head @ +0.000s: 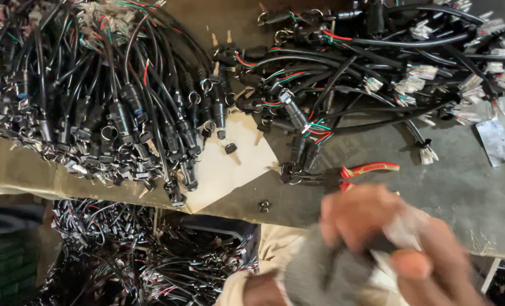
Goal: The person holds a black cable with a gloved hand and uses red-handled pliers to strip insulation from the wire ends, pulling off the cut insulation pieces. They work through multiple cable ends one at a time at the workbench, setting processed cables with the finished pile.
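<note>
Both blurred hands, left hand (326,266) and right hand (433,255), meet at the grey worktop (467,187) edge; grip unclear, around a crumpled clear plastic wrapper (405,226); two large heaps of black wired connectors (111,96) lie sorted above

A crumpled piece of clear, whitish plastic wrap (404,229) is seen low in the frame, blurred, just in front of the table edge, pinched between fingers; its exact shape cannot be told.
</note>
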